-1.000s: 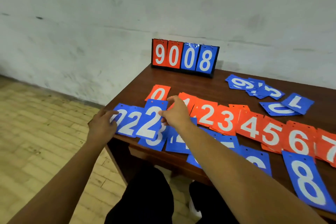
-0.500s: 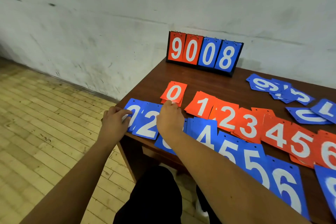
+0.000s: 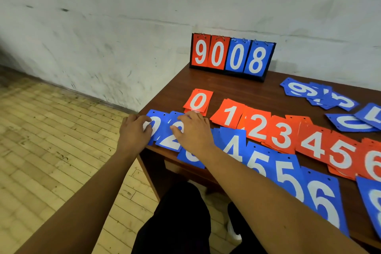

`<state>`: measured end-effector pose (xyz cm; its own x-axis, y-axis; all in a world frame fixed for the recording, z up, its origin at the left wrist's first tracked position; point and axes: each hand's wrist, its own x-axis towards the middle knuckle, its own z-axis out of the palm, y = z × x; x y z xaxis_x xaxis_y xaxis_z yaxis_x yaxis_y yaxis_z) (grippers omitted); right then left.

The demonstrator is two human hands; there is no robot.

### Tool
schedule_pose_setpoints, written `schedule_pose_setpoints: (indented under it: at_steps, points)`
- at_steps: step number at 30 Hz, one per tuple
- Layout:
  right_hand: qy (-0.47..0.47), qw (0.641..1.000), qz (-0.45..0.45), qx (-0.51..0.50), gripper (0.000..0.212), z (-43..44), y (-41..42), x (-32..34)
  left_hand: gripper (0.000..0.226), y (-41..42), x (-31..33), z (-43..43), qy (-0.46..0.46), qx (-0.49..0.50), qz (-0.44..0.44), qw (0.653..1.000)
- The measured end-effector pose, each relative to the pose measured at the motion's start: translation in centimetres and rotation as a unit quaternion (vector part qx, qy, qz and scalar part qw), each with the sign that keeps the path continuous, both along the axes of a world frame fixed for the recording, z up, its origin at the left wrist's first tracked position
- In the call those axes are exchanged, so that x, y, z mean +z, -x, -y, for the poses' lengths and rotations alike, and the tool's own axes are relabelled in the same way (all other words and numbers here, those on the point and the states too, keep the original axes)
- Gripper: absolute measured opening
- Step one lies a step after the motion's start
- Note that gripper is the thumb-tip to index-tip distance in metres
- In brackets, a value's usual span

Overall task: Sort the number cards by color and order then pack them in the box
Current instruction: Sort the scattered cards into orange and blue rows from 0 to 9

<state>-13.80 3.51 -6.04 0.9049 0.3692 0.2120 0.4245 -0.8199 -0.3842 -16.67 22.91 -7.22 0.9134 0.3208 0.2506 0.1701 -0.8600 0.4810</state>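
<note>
Blue number cards lie along the near edge of the brown table [image 3: 243,88], running 2, 2, 3, 4, 5, 5, 6. My left hand [image 3: 135,130] rests with bent fingers on the leftmost blue card [image 3: 153,115] at the table corner. Beside it, my right hand [image 3: 193,130] lies palm-down on the blue 2 card [image 3: 170,143], partly covering the blue 3 card [image 3: 190,159]. Behind them runs a red row from the red 0 card [image 3: 198,100] to the red 6 card [image 3: 373,165]. No box is in view.
A flip scoreboard [image 3: 231,56] reading 9008 stands at the table's back edge by the wall. Several loose blue cards [image 3: 321,96] lie in a heap at the back right. The table's left edge drops to a wooden floor [image 3: 51,140].
My right hand held a blue 2 card lifted a second ago; that card now lies flat in the blue row under the hand. The view has shifted left and closer.
</note>
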Motion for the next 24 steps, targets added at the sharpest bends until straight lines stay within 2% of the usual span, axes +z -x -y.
schedule_pose_setpoints:
  at_steps: [5, 10, 14, 20, 24]
  points:
    - [-0.049, 0.996, 0.008, -0.077, 0.047, 7.3, -2.1, 3.1, 0.022, -3.2, 3.7, 5.9, 0.045, -0.075, 0.028, 0.996]
    - [-0.029, 0.980, -0.013, -0.198, 0.050, 19.1, -4.1, 5.5, 0.023, -8.4, 6.5, 15.7, 0.037, -0.185, 0.032, 0.982]
    - [-0.008, 0.957, -0.029, -0.288, 0.049, 28.1, -5.6, 6.0, 0.023, -12.3, 7.9, 24.3, 0.048, -0.263, -0.004, 0.964]
    - [0.012, 0.928, -0.080, -0.365, 0.044, 38.5, -7.4, 4.4, 0.023, -17.9, 5.9, 35.1, 0.038, -0.344, -0.048, 0.937]
    - [0.032, 0.926, -0.138, -0.350, 0.059, 42.3, -8.6, 2.6, 0.028, -22.3, 3.1, 39.8, -0.010, -0.369, -0.078, 0.926]
